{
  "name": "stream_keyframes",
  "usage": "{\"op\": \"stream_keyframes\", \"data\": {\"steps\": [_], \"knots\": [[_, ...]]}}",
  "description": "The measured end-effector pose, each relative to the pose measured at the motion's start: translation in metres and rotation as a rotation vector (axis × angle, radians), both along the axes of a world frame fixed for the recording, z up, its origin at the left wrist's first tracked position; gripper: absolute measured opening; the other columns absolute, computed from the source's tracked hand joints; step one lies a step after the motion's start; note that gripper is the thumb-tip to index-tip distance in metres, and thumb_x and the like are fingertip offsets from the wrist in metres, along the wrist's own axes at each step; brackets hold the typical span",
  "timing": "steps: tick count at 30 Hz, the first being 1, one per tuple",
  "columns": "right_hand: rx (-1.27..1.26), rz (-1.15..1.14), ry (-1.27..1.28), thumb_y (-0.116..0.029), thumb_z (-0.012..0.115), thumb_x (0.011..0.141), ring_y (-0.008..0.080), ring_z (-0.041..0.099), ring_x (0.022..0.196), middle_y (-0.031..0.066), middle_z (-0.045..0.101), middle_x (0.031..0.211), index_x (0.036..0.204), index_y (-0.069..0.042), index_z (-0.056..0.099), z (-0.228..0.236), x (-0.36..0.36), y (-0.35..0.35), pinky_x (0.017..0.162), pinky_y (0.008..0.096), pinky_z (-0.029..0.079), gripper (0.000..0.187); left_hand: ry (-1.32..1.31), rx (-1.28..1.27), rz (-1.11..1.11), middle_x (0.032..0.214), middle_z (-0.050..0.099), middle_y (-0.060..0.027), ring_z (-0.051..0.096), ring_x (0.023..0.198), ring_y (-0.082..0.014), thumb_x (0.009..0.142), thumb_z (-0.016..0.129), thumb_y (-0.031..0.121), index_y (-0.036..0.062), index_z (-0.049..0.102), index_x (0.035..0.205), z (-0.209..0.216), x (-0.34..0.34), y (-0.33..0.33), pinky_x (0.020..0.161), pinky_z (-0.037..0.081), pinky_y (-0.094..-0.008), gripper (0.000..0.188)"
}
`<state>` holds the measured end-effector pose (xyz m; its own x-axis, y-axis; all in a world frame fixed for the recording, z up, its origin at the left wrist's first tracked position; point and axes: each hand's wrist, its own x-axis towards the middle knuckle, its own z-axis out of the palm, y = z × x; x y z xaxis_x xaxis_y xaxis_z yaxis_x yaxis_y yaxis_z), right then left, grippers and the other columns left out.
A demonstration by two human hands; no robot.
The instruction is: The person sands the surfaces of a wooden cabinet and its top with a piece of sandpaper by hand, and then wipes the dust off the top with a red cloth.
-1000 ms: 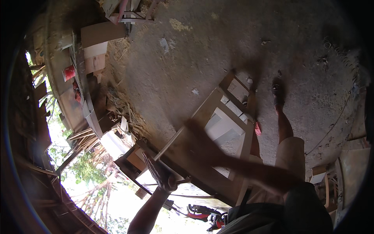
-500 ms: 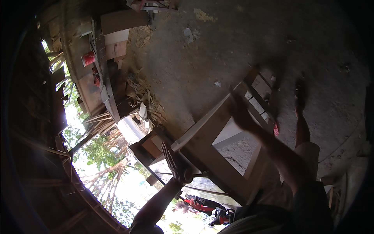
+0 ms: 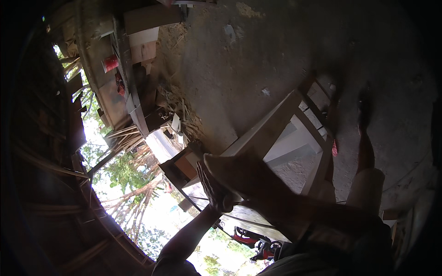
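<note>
The wooden frame (image 3: 276, 131) in front of you looks put together, as far as can be judged: its long side pieces and the crosspieces (image 3: 307, 127) meet and hold their shape as one whole. No panel fills the openings between them; through the largest one you see bare floor (image 3: 258, 55). Its visible wood looks plain and brown, but the light is too dim to tell how much of the surface has been worked and how much remains. The near end sits in shadow under your right arm, so its state cannot be judged.

The frame stands close in front of your body, right of the middle of the view. Its long axis runs slantwise, from the near end at the lower left by your hands to the far end at the upper right, close to your feet. The large opening lies toward you, and the smaller ones toward the far end. What carries the near end is hidden.

Your left hand (image 3: 212, 188) is spread flat by the near left corner, fingers straight and side by side, pointing up the view, gripping nothing that shows. Your right hand (image 3: 235, 172) is over the same end, dark and blurred; you cannot tell whether its fingers are apart or closed on something. Beyond, to the left, are scrap wood (image 3: 125, 136) and a red can (image 3: 110, 63).
</note>
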<state>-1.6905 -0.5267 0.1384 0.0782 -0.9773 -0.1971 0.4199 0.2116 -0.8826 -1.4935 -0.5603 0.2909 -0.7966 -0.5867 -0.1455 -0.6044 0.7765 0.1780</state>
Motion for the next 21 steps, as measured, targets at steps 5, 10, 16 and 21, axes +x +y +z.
{"op": "stream_keyframes", "data": {"steps": [5, 10, 16, 21], "knots": [[-0.070, -0.169, 0.277, -0.024, 0.047, 0.107, 0.0376, 0.043, 0.143, 0.0217, 0.039, 0.161, 0.162, -0.006, 0.031, -0.076, -0.021, -0.009, 0.122, 0.0503, 0.030, 0.060, -0.015, -0.004, -0.006, 0.167, 0.019, -0.0323, 0.022, 0.153, -0.0463, 0.103, 0.033, 0.059, -0.0026, 0.015, 0.164, -0.001, -0.003, 0.005, 0.122, 0.019, -0.0590, 0.089], [-0.126, -0.011, 0.111, -0.021, 0.059, 0.102, 0.0312, 0.019, 0.159, 0.0173, 0.021, 0.171, 0.165, -0.007, 0.026, 0.004, -0.009, 0.000, 0.130, 0.0434, 0.016, 0.072, -0.008, 0.000, -0.009, 0.167, 0.019, -0.0319, 0.022, 0.152, -0.0458, 0.103, 0.034, 0.059, -0.0023, 0.015, 0.164, -0.006, -0.002, 0.001, 0.122, 0.019, -0.0588, 0.089], [0.004, -0.239, 0.397, -0.017, 0.050, 0.106, 0.0345, 0.042, 0.145, 0.0245, 0.045, 0.153, 0.164, -0.009, 0.028, -0.097, -0.014, -0.009, 0.124, 0.0481, 0.031, 0.063, -0.011, -0.021, -0.025, 0.167, 0.020, -0.0315, 0.023, 0.152, -0.0452, 0.103, 0.034, 0.060, -0.0020, 0.015, 0.164, -0.011, -0.001, 0.003, 0.122, 0.020, -0.0585, 0.089], [-0.076, 0.155, 0.541, -0.019, 0.046, 0.109, 0.0323, 0.042, 0.146, 0.0232, 0.042, 0.157, 0.158, -0.002, 0.038, -0.014, 0.041, -0.005, 0.124, 0.0454, 0.032, 0.053, -0.014, -0.003, -0.027, 0.167, 0.020, -0.0311, 0.023, 0.151, -0.0447, 0.102, 0.034, 0.060, -0.0016, 0.015, 0.164, -0.013, 0.003, 0.003, 0.121, 0.021, -0.0583, 0.089]]}}
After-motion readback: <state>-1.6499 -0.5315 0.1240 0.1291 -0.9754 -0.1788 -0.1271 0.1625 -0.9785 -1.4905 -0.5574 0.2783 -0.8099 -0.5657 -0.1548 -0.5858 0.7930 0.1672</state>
